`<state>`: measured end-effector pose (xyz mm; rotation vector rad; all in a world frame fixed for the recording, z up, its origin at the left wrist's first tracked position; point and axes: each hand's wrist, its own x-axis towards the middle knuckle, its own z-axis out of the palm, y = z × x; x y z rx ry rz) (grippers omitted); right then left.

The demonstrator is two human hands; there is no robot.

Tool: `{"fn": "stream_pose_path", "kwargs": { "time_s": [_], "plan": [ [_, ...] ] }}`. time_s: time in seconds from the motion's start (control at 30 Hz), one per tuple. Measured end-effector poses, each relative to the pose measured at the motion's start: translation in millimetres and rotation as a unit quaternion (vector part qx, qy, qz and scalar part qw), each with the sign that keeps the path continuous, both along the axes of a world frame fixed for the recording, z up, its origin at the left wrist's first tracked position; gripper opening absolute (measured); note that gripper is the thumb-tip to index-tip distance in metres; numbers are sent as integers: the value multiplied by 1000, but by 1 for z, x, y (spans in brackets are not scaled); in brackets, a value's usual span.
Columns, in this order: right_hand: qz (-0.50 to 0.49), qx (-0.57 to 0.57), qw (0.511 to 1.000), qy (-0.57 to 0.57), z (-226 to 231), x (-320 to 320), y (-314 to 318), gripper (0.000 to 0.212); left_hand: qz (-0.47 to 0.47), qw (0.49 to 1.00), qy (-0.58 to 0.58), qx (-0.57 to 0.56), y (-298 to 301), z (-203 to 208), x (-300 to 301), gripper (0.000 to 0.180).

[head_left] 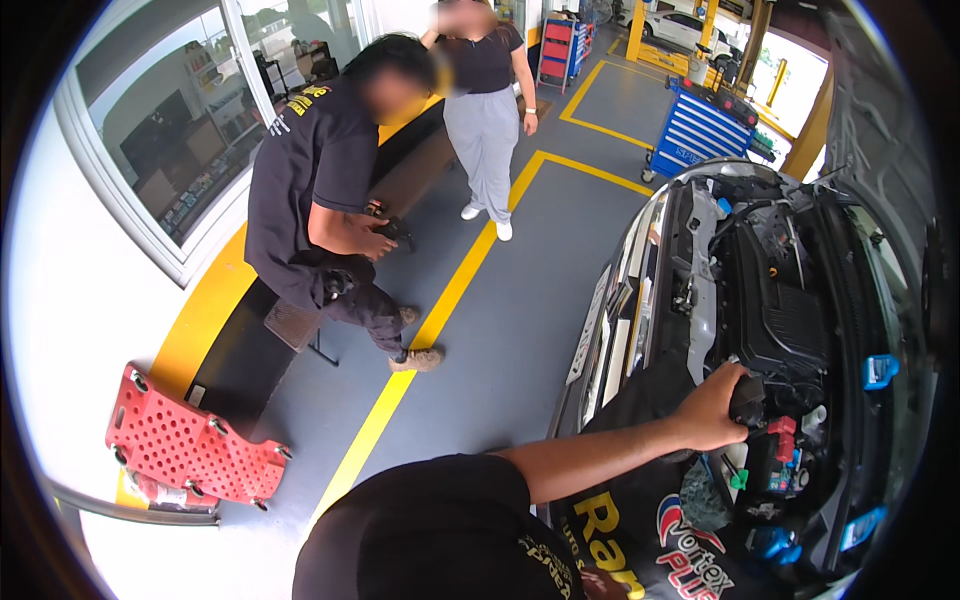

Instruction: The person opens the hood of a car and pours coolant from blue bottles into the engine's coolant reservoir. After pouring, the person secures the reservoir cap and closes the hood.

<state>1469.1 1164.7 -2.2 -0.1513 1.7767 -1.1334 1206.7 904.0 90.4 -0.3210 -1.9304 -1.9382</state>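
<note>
My left hand (712, 408) reaches across to the right over the front of an open engine bay. Its fingers curl around a black part (746, 402) beside the engine; the fingertips are partly hidden. Close by are a red terminal cover (783, 438), a green clip (738, 480) and a crumpled greenish cloth or bag (706, 496). A black printed fender cover (640, 530) drapes over the car's edge below my forearm. Only a sliver of skin, seemingly my right hand (604, 584), shows at the lower edge, its fingers not clear.
A person in black (315, 180) bends at the left, handling a dark object (395, 232). Another person (485, 120) stands behind. A red creeper board (195, 440) leans by the wall. A blue tool cabinet (700, 130) stands beyond the car; the raised hood (890, 130) is at right.
</note>
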Motion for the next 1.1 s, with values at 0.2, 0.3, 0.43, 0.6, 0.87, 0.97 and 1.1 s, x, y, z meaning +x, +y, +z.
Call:
{"fn": "stream_pose_path", "kwargs": {
  "time_s": [0.2, 0.3, 0.43, 0.6, 0.87, 0.97, 1.1],
  "plan": [
    [-59, 21, 998, -9, 23, -27, -46, 54, -8, 999, -35, -2, -9, 1, -15, 67],
    [-79, 38, 996, -6, 27, -34, -49, 54, -61, 997, -40, 12, 9, 8, -15, 65],
    [-108, 64, 992, -18, 26, -32, -37, 54, -125, 992, -8, 21, 29, 4, -18, 67],
    [-159, 109, 979, -60, 10, -9, -14, 55, -135, 990, -15, 39, 43, 5, -25, 65],
    [-327, 126, 924, -153, -78, 46, 40, 57, -127, 991, -10, 33, 70, 11, -65, 66],
    [-429, 80, 877, -200, -146, 95, 44, 58, -100, 994, 34, 19, 90, 18, -84, 71],
    [-570, 15, 773, -279, -214, 136, 9, 60, -136, 979, -12, 154, 103, 8, -121, 63]
  ]
}}
